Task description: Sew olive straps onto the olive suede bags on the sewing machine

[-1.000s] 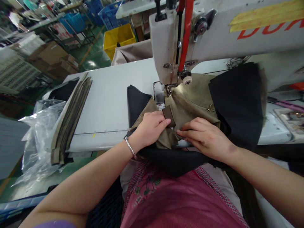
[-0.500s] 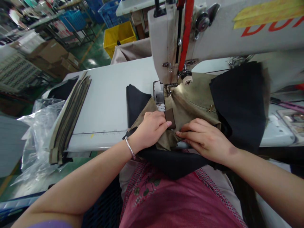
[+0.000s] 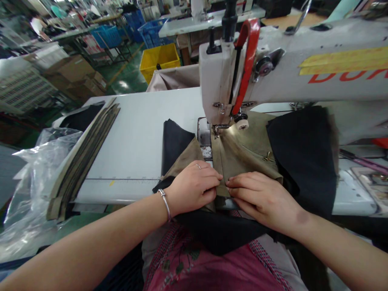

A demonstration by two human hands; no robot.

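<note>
An olive fabric piece (image 3: 242, 155) with a small zipper pull lies under the presser foot (image 3: 216, 131) of a white sewing machine (image 3: 212, 81). Black fabric (image 3: 303, 153) joins it on the right, and more black cloth hangs over the front table edge. My left hand (image 3: 194, 186), with a ring and a bracelet, is closed on the left edge of the olive strip in front of the foot. Across the seam from it, my right hand (image 3: 260, 198) presses the same fabric, its fingertips together on the cloth. What lies beneath both palms is hidden.
Long olive and black strips (image 3: 85, 157) are stacked at the table's left end, beside clear plastic (image 3: 42, 161). A ruler line (image 3: 130, 180) runs along the white table (image 3: 136, 133). Beyond stand a yellow crate (image 3: 160, 60) and cardboard boxes (image 3: 69, 72). Scissors-like purple handles (image 3: 360, 159) lie at right.
The view has tilted upward. My left fingers have curled in toward the seam, and the darker folded flap beside my left thumb no longer shows; the strip there now lies flat.
</note>
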